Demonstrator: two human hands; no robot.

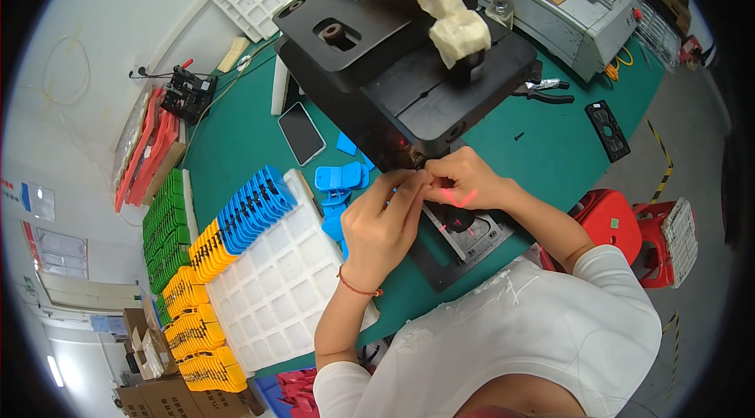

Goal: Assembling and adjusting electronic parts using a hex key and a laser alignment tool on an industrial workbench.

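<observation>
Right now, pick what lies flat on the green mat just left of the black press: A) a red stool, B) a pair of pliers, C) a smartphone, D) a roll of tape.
C: a dark-screened smartphone lies flat on the green mat beside the black press; the pliers lie on the press's other side.

A green-topped workbench stands beside red stools on a grey floor.
</observation>
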